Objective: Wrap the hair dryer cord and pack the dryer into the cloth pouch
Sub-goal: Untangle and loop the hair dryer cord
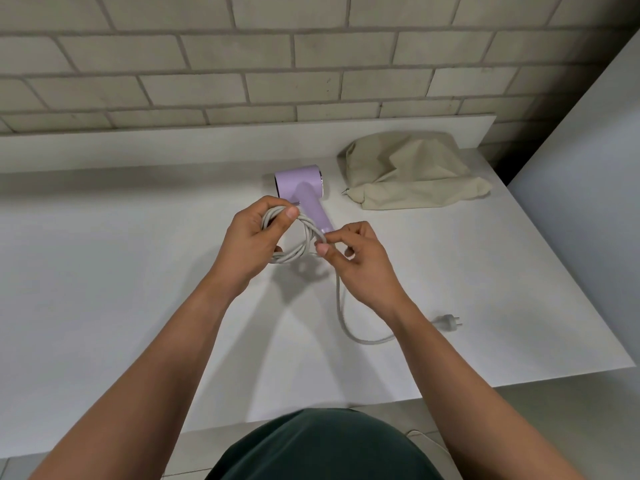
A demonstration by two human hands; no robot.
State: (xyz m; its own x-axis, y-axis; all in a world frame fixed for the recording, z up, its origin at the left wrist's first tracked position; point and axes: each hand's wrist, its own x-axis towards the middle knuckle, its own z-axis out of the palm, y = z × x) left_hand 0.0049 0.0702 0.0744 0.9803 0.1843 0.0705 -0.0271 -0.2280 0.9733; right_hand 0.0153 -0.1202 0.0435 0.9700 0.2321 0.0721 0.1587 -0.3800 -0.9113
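- Centrally, the left hand grips the coiled cord, fingers curled round it.
- Right hand pinches the cord beside the lilac hair dryer.
- Cloth pouch lies apart on the tabletop.

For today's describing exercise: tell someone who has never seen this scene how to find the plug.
Start at the white table below the brick wall. Follow the loose cord from the right hand toward the table's right edge. The plug lies at its end, small, the only thing with two pins.
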